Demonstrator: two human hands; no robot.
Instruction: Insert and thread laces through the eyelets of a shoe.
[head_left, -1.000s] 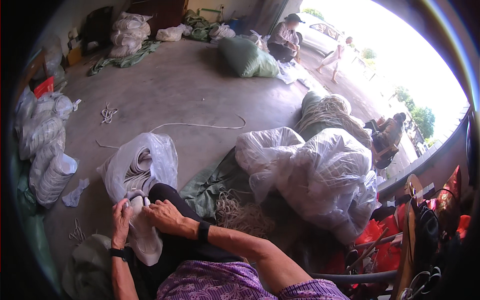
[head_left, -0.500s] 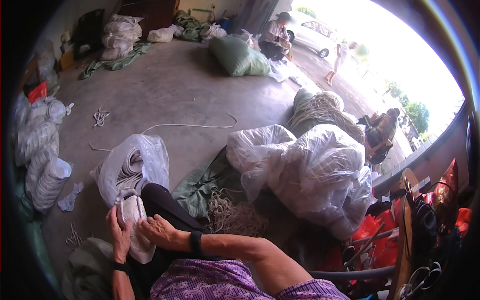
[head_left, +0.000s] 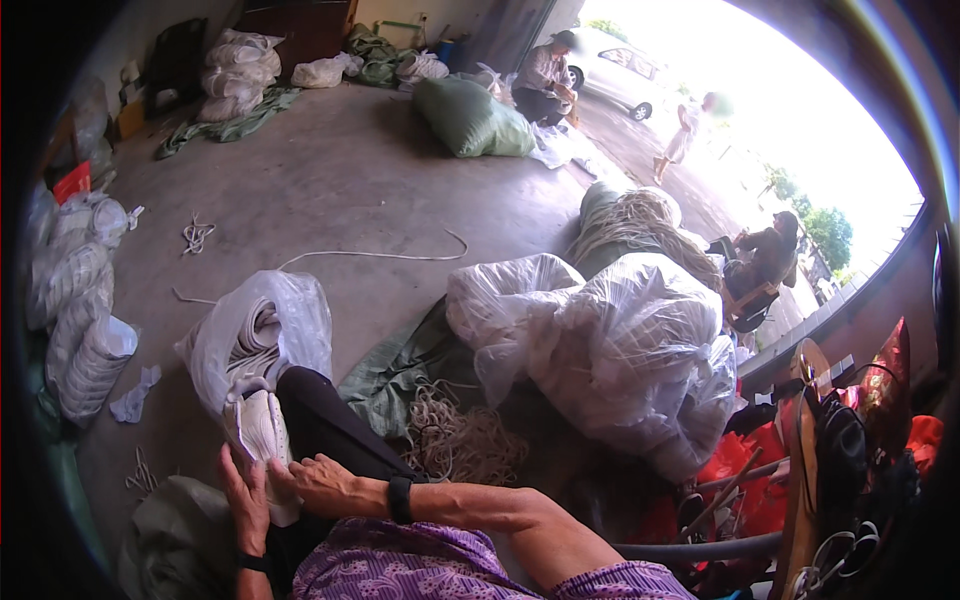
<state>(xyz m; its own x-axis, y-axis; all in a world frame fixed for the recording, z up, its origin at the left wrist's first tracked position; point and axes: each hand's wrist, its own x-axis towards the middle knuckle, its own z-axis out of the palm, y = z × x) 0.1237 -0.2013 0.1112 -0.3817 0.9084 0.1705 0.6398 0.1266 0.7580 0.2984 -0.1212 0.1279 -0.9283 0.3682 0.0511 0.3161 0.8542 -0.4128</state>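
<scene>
1. The white shoe upper (head_left: pixel 258 425) lies over the lap, just beside the dark-trousered leg (head_left: pixel 330 420); its far end, with the collar opening, comes up against the near side of the clear plastic bag (head_left: pixel 305 310).
2. Its long axis runs away from the body, the far end leaning slightly left. The near end reaches back between the 2 hands, partly hidden by fingers.
3. The left hand (head_left: pixel 245 495) is at the near left edge, fingers nearly straight and pointing up along the piece, thumb set a little apart from them. Its opening is narrow; I cannot tell whether it grips the edge or only rests there.
4. The right hand (head_left: pixel 318 483) comes in from the right, almost crosswise to that axis, its fingers bent and fingertips at the near part. Whether they pinch anything is too small to tell.
5. Most of the visible upper lies ahead of both hands, slightly to their left, so the left hand is nearer its line.
6. Rolled pale pieces (head_left: pixel 255 345) sit inside the bag beyond; a tangled heap of cord (head_left: pixel 465 440) lies right of the leg, near large filled plastic bags (head_left: pixel 630 350).
</scene>
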